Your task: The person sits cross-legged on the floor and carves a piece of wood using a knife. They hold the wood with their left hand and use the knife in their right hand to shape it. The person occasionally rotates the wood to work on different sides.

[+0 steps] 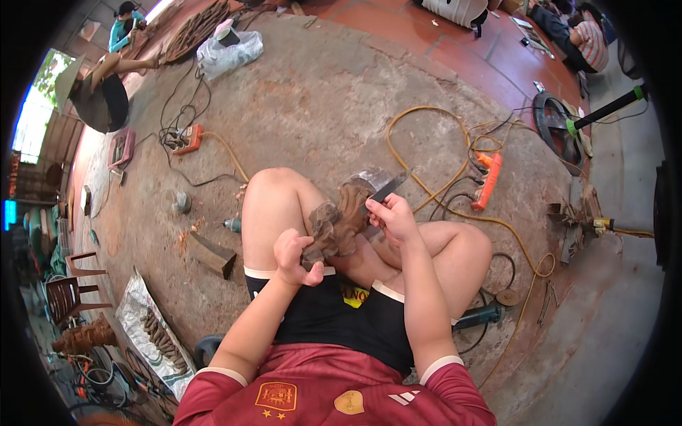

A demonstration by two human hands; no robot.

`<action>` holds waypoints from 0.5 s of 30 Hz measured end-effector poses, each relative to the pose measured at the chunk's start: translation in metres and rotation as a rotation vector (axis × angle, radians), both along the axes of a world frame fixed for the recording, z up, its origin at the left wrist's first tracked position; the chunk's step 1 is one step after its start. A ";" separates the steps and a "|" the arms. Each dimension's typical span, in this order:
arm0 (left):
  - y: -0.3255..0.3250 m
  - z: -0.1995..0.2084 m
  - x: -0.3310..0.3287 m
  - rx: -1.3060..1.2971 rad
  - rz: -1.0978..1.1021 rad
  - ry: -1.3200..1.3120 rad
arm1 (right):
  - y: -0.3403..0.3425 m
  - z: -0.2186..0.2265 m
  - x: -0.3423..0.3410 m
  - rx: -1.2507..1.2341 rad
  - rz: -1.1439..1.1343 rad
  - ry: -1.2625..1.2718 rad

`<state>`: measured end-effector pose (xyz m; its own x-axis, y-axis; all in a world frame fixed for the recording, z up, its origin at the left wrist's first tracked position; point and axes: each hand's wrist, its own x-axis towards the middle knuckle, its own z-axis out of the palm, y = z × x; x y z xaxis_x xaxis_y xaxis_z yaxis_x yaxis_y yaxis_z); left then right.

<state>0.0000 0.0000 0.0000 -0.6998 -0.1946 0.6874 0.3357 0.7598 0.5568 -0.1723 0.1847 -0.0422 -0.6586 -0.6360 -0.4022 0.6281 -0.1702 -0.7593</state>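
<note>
- Stage of work: the carved brown piece point(342, 226), resting over the person's crossed legs point(273, 206), already bears folds and hollows. Its dull, uneven surface suggests that refinement is left; how much cannot be told.
- Left hand point(293, 257): fingers and thumb parted rather widely around the near left end of the piece, apparently steadying it.
- Right hand point(392, 219): fingers drawn narrow, pinching a dark flat strip point(387, 189) beside the upper right of the piece — blade or abrasive, one cannot tell; contact is likewise unclear.
- Materials and shapes: the piece looks like wood, irregular and knobbly, with rounded lobes; the strip is thin and straight-edged.
- Surroundings: a wedge-like wooden block point(212, 255) lies on the rough, stained concrete floor point(298, 99), near pale chips point(182, 238). A crinkled white sack point(135, 312) bears small brown pieces point(160, 337). At right, a yellow cord point(522, 241) loops past a smooth orange power strip point(488, 182).
</note>
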 end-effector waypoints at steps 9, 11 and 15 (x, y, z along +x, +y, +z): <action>0.002 -0.005 -0.001 0.008 0.007 -0.006 | -0.002 -0.003 -0.001 -0.099 0.057 -0.147; 0.003 -0.007 -0.001 0.013 0.004 0.000 | 0.000 -0.001 0.000 -0.094 0.054 -0.140; 0.001 -0.005 -0.001 0.003 0.008 0.001 | -0.004 -0.009 0.000 0.141 0.001 0.074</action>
